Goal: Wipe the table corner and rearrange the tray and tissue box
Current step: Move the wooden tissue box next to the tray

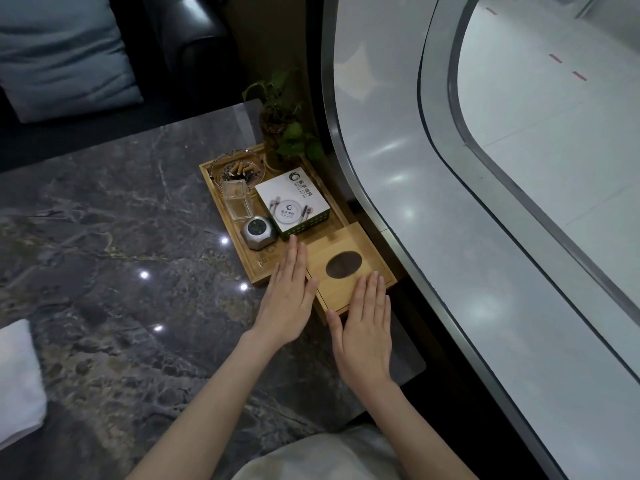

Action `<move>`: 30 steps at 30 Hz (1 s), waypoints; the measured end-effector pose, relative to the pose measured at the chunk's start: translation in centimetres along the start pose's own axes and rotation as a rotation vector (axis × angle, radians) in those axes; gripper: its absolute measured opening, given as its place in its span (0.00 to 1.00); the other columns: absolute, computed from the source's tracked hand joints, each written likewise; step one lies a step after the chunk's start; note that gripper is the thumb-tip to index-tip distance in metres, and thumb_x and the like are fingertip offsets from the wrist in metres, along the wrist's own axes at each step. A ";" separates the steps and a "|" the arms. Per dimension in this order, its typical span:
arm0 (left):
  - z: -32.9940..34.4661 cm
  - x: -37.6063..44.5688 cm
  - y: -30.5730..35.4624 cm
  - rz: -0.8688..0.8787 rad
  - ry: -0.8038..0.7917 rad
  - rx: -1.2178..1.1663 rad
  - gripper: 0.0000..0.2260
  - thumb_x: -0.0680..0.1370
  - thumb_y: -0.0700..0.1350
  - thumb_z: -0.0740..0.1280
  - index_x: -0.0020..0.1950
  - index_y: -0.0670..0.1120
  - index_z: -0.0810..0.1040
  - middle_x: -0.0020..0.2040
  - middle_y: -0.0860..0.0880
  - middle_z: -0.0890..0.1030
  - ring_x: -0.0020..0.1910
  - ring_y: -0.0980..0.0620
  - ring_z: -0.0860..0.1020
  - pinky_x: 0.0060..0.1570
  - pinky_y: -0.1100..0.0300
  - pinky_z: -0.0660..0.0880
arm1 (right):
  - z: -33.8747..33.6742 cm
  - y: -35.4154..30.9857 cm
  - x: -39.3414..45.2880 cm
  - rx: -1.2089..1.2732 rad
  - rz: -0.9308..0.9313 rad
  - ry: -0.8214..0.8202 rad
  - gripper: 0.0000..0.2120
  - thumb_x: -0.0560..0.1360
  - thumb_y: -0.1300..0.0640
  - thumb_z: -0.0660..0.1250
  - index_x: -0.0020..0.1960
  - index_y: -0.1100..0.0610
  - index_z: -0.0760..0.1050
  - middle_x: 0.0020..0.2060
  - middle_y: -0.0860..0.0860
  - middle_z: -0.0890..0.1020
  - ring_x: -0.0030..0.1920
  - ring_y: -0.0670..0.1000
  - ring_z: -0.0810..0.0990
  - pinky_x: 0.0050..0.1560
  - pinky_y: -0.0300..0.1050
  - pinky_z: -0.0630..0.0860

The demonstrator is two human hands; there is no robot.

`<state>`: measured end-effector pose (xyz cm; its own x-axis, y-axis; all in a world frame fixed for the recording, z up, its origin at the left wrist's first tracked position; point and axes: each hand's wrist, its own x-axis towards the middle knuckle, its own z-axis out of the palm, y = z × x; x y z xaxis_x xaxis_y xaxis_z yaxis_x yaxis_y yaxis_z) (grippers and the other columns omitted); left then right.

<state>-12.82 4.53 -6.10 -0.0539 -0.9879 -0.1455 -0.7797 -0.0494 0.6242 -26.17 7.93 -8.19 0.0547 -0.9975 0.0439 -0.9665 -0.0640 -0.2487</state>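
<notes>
A bamboo tray (258, 268) sits at the right edge of the dark marble table (114, 258). Against its near right side stands a bamboo tissue box (349, 244) with an oval slot on top. My left hand (289, 296) lies flat, fingers together, over the tray's near corner and beside the box's left side. My right hand (363, 327) lies flat over the box's near edge. Neither hand holds anything. A folded white cloth (17, 382) lies on the table at the far left.
On the tray stand a glass ashtray (237, 168) with butts, a clear toothpick holder (237, 200), a silver call button (258, 232), a white and green box (294, 202) and a potted plant (284, 133). A curved window ledge (398, 220) runs along the right.
</notes>
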 end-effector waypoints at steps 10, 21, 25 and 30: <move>0.1 0.0 -0.1 0.003 -0.011 -0.024 0.27 0.81 0.52 0.48 0.74 0.47 0.38 0.72 0.55 0.32 0.70 0.61 0.35 0.71 0.61 0.39 | -0.4 -0.2 0.1 -0.013 -0.002 -0.016 0.34 0.78 0.40 0.39 0.73 0.64 0.50 0.73 0.61 0.57 0.74 0.57 0.52 0.72 0.46 0.41; 0.1 -1.0 0.7 -0.091 0.019 0.053 0.30 0.80 0.54 0.48 0.73 0.43 0.36 0.74 0.48 0.34 0.71 0.57 0.35 0.72 0.58 0.39 | -1.1 0.5 0.4 0.063 -0.073 -0.010 0.34 0.77 0.38 0.41 0.74 0.59 0.47 0.75 0.59 0.54 0.75 0.52 0.44 0.72 0.45 0.35; 0.4 -2.4 1.0 -0.143 0.035 -0.171 0.28 0.80 0.54 0.50 0.75 0.48 0.41 0.77 0.48 0.48 0.75 0.53 0.48 0.74 0.54 0.48 | -2.9 0.2 0.9 0.261 -0.060 -0.020 0.28 0.78 0.43 0.46 0.73 0.57 0.56 0.74 0.56 0.61 0.74 0.52 0.54 0.74 0.47 0.47; -4.4 -2.3 2.0 -0.184 0.127 -0.403 0.16 0.80 0.51 0.53 0.53 0.44 0.78 0.51 0.45 0.82 0.51 0.50 0.79 0.57 0.46 0.74 | -7.9 -2.8 3.6 0.899 0.018 -0.015 0.10 0.78 0.57 0.59 0.59 0.53 0.72 0.53 0.46 0.78 0.54 0.44 0.77 0.54 0.37 0.77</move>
<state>-11.52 6.08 -1.18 0.1589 -0.9663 -0.2025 -0.4633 -0.2541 0.8490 -25.25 4.77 0.26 0.0509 -0.9985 0.0216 -0.4064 -0.0404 -0.9128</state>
